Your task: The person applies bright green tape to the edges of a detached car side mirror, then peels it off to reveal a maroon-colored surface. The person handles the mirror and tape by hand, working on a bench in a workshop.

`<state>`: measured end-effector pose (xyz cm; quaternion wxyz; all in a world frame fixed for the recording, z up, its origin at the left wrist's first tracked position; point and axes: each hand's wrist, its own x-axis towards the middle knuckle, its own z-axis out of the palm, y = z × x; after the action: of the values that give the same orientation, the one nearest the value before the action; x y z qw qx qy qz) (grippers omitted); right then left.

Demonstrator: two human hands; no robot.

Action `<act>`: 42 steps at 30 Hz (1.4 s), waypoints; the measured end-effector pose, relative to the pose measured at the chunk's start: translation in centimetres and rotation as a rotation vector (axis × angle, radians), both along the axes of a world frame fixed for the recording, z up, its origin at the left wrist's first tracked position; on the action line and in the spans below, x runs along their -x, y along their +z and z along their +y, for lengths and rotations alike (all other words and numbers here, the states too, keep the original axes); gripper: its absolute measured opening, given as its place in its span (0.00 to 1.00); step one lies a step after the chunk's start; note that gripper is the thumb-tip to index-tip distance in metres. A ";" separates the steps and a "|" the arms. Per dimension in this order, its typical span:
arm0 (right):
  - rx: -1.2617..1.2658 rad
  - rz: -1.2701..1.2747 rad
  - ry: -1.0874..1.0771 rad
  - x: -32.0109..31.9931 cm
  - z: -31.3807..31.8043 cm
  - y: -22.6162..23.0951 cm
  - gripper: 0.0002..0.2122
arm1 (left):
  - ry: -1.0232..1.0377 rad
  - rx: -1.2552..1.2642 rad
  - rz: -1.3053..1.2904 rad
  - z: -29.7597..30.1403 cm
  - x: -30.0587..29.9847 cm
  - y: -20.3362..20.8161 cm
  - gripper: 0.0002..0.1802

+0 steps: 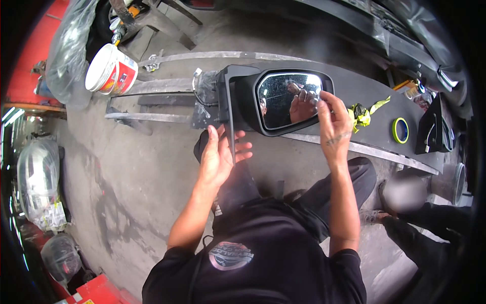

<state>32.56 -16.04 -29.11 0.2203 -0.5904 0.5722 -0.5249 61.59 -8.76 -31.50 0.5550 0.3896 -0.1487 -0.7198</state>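
"Which step's in hand?"

"Handling the car mirror (276, 104), I'd judge. It's over the counter (367, 91)."

"And the hands?"

"Left grip (217, 158) wide, fingers spread below the mount (224, 93); right grip (335, 121) curled at the mirror's right edge. Whether it's pinching, I can't tell."

"Next move?"

"Probably calls for steady support at both ends."
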 end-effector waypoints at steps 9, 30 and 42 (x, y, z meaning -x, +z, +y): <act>-0.199 -0.104 -0.073 4.8 -4.4 -3.9 0.20 | 0.038 -0.140 0.016 -2.8 0.2 -0.4 0.36; -0.055 -1.282 0.414 -0.9 1.9 2.3 0.42 | 0.429 0.489 -0.273 -1.7 -0.5 4.6 0.34; -0.966 -1.673 0.594 -5.8 12.7 -4.1 0.46 | -0.299 1.345 -0.433 -9.7 -9.9 6.5 0.38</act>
<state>38.36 -3.33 -33.24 0.8879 0.0012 0.2150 -0.4066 71.49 -18.49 -25.03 0.5282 0.0730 -0.7179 -0.4476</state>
